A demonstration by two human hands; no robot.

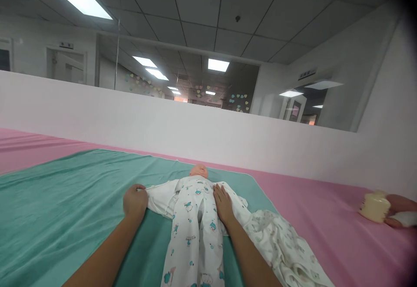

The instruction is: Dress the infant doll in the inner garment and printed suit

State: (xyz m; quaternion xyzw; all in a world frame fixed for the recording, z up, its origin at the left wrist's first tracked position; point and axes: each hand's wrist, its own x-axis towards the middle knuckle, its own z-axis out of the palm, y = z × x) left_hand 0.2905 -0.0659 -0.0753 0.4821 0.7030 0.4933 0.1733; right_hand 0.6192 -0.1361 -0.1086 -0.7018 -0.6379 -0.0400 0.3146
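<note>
Head view: sleeve (162, 196) in left hand (136, 202), right hand (224, 203) flat on printed outfit (186, 222), rumpled cloth (286, 243) alongside

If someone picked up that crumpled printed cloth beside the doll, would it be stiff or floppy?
Probably floppy: the cloth lies in soft, loose folds. It looks thin, so likely light for its bulk. Pushed, it would probably bunch rather than roll, being a slack heap.
</note>
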